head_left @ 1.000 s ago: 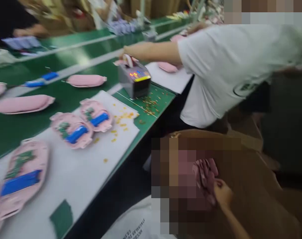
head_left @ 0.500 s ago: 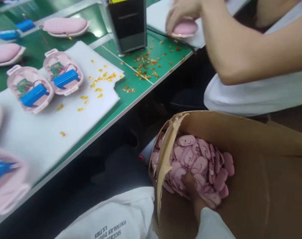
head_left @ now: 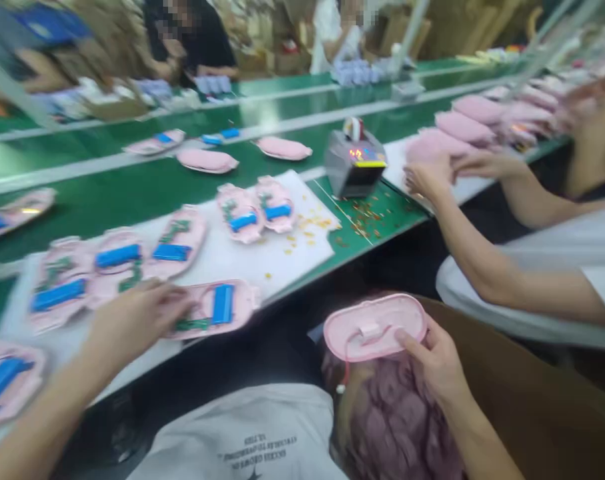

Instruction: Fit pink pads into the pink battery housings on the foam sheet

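My right hand [head_left: 435, 363] grips a pale pink plastic shell [head_left: 375, 327] with a thin wire trailing from it, just above a brown cardboard box [head_left: 527, 400]. Many loose pink shells [head_left: 397, 427] fill the box's torn opening. My left hand [head_left: 137, 327], fingers apart, reaches over the white mat, its fingertips at the left end of a pink casing [head_left: 215, 307] holding a blue battery [head_left: 222, 304]. I cannot tell whether those fingertips touch the casing. Several similar casings lie to its left and behind it.
A white mat [head_left: 292, 260] with scattered yellow flakes lies on a green conveyor belt [head_left: 132, 193]. A grey box-shaped device [head_left: 355, 163] stands beyond it. A co-worker's hands [head_left: 430, 177] work among pink items at the right. More people stand across the belt.
My right hand has come up out of the box holding a pink shell. My left hand has entered view over the casings. The view has swung up and back, showing more of the belt.
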`<state>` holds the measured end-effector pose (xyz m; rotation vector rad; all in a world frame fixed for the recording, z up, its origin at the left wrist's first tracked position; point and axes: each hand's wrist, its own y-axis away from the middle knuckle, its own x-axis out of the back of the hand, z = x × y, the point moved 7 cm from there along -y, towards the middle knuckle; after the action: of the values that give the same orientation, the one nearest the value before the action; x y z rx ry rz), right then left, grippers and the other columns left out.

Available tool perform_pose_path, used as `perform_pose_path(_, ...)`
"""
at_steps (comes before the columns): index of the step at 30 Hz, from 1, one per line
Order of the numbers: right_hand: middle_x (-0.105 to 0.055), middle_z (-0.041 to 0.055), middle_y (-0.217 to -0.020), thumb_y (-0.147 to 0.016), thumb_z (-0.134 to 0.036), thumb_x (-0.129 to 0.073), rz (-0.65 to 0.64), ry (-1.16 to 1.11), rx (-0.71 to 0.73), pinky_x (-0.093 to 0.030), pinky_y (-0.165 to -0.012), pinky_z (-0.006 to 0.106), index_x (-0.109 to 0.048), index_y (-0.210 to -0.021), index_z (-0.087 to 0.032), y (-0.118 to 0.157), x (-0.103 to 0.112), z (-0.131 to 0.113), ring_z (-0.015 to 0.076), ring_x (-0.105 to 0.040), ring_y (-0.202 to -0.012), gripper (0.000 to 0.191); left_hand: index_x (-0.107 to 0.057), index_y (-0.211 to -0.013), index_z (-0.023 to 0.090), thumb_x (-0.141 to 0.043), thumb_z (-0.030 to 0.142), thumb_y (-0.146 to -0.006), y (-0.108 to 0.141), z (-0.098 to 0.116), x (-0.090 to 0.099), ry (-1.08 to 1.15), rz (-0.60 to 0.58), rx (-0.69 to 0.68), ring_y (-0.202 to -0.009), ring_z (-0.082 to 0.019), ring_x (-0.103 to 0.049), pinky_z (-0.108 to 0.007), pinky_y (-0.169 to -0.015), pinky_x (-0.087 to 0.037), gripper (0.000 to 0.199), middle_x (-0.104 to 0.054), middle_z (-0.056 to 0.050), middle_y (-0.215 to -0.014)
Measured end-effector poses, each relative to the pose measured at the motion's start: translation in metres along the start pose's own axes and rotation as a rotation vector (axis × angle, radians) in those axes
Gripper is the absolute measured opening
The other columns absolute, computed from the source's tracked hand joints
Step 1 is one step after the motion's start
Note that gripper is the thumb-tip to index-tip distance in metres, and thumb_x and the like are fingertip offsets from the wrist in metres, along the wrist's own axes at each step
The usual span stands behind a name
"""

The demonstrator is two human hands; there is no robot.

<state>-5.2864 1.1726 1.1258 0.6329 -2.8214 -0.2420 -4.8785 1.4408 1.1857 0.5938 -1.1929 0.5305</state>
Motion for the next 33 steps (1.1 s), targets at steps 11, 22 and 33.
perform_pose_path(11, -0.065, 0.0091, -0.117, -0.067, -0.043, -0.073, -0.483, 0.317, 0.378, -0.055, -0.082, 0.036, -0.057, -0.118, -0.021, -0.051, -0.291, -0.113, 0.026, -0.063, -0.103, 0.057, -0.057, -0.133, 0.022, -0.036, 0.018, -0.1, 0.031, -0.05, -0.008, 0.649, 0.105, -0.27, -0.096, -0.017, -0.057, -0.03, -0.089, -0.049, 0.039, -0.055, -0.008, -0.106)
perform_pose_path(22, -0.068, 0.0013, -0.083, -0.085, -0.048, -0.06, -0.472, 0.716, 0.864, -0.048, -0.06, 0.023, -0.061, -0.095, -0.022, -0.022, -0.3, -0.187, 0.0147, -0.061, -0.067, 0.027, -0.065, -0.08, 0.012, -0.057, 0.001, -0.089, 0.057, -0.065, -0.001, 0.006, 0.288, -0.512, -0.072, -0.018, -0.058, -0.028, -0.064, -0.043, 0.017, -0.063, -0.005, -0.075)
perform_pose_path(33, -0.064, 0.0048, -0.09, -0.09, -0.046, -0.057, -0.259, 0.609, 0.904, -0.045, -0.064, 0.026, -0.061, -0.096, -0.018, 0.022, -0.29, -0.178, 0.0167, -0.06, -0.074, 0.029, -0.063, -0.081, 0.015, -0.067, 0.013, -0.088, 0.033, -0.046, 0.036, 0.759, 0.292, -0.359, -0.069, -0.011, -0.058, -0.021, -0.064, -0.045, 0.008, -0.063, 0.001, -0.076)
